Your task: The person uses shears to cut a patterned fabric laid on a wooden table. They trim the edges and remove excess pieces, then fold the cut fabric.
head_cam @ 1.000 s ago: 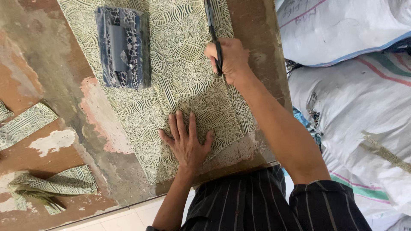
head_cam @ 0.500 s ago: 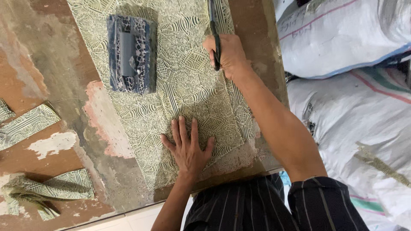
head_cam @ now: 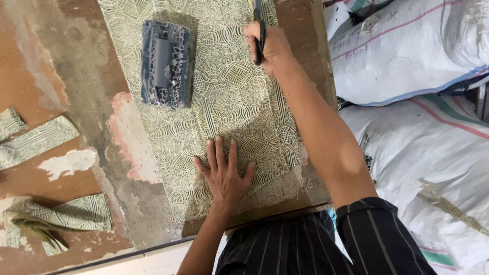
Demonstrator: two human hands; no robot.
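On the worn surface (head_cam: 76, 76) lies patterned green cloth (head_cam: 224, 102); the left hand (head_cam: 224, 175) presses it flat, fingers spread, while the right hand (head_cam: 270, 48) has its grip closed around dark scissors (head_cam: 259, 30).

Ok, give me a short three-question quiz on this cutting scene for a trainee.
1. True or false: the left hand lies flat on the cloth.
2. What does the right hand hold? A) brush B) scissors C) ruler
3. What dark thing rests on the cloth, far from the person?

Key
1. True: its fingers are spread, palm down.
2. B: the scissors, with dark handles.
3. A dark blue patterned block, at the cloth's left part.
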